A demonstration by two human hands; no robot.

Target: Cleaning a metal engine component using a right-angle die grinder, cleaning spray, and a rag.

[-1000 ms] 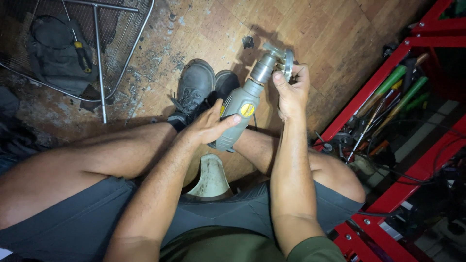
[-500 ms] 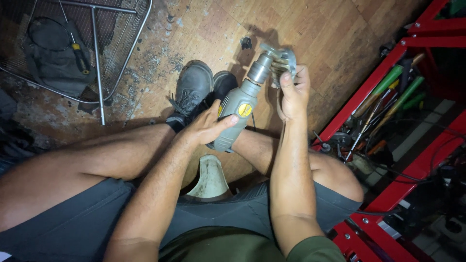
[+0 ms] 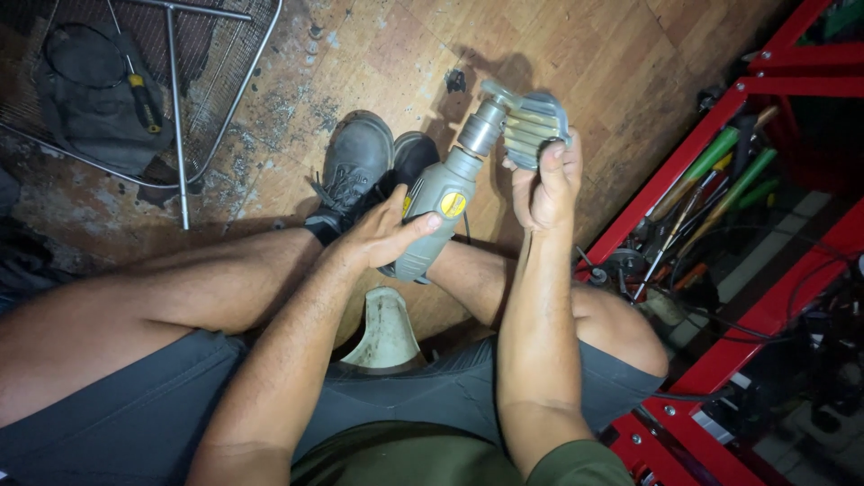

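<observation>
A person sits with legs crossed, seen from above, grey shorts nearest the camera. Between the thighs lies a pale funnel-shaped piece point(image 3: 385, 331). Above it, the left hand point(image 3: 382, 236) wraps the grey body of a power tool point(image 3: 441, 211), fingers closed around its rear half beside a yellow round label. The tool is held in the air over the shins, tilted up to the right. At its metal nose, the right hand point(image 3: 544, 184) grips a ribbed grey guard point(image 3: 535, 121), thumb on top. The tool looks rigid and fairly heavy, its weight toward the metal head; the plastic body seems the safest hold. Beyond are grey shoes point(image 3: 360, 162) on a worn wooden floor point(image 3: 630, 54), a wire rack point(image 3: 175, 108) left, and a red tool cart point(image 3: 720, 180) right.
</observation>
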